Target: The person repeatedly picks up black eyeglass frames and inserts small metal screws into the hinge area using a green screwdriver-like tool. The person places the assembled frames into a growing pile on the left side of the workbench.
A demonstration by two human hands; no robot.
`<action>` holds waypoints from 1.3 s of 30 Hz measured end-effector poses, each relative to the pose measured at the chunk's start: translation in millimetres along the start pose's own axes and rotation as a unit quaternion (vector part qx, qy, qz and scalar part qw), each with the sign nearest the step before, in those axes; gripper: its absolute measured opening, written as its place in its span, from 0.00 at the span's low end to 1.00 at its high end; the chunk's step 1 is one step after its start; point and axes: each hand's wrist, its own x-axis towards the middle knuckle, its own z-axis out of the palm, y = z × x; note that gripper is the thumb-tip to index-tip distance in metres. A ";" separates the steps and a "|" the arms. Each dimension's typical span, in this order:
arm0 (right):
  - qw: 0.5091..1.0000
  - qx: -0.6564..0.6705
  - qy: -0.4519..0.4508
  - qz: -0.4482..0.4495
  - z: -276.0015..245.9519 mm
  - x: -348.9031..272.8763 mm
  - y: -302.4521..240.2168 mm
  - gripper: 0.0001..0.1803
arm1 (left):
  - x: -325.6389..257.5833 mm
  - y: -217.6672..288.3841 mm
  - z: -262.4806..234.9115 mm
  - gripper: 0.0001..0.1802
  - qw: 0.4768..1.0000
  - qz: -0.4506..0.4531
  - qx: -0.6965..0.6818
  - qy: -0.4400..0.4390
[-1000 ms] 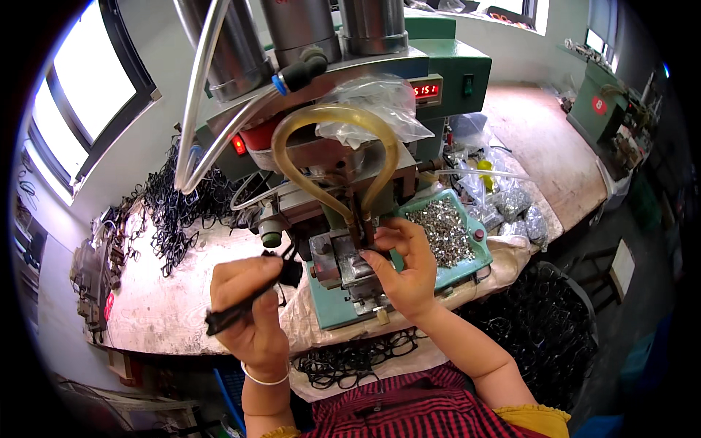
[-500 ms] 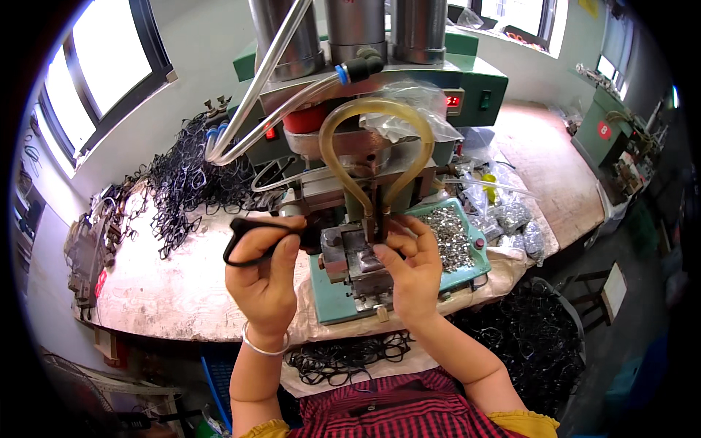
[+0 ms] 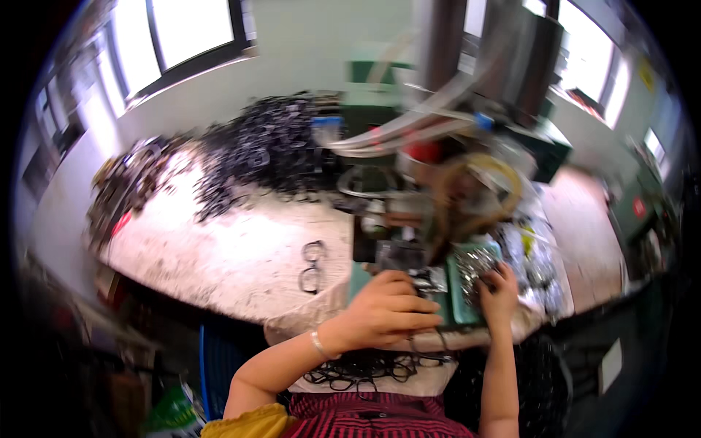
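Note:
My left hand (image 3: 383, 310) is stretched out with its back up, in front of the green-based press (image 3: 416, 263) and above the near table edge. Its fingers are extended and no held thing shows. Just below them a black eyeglass frame (image 3: 431, 358) lies at the edge of a pile of frames (image 3: 358, 369) on my lap. My right hand (image 3: 501, 296) bends its fingers into the small silvery metal parts in the green tray (image 3: 461, 310). What its fingertips pinch, if anything, is blurred. A single black eyeglass frame (image 3: 312, 266) lies on the table left of the press.
A large heap of black frames (image 3: 270, 146) covers the back left of the table. Clear tubes (image 3: 416, 131) and a yellowish hose (image 3: 511, 197) hang about the press. Plastic bags of metal parts (image 3: 540, 270) lie right of the tray. A blue crate (image 3: 212, 379) stands below the table.
The eyeglass frame has left my left hand and lies on the table. That hand has moved right, in front of the press. My right hand went from the press to the parts tray. The view has swung left.

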 end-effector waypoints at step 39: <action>0.969 0.216 0.071 0.098 -47.9 -56.4 -41.6 0.07 | -164.3 -112.4 -61.8 0.14 0.834 -0.439 0.317 0.101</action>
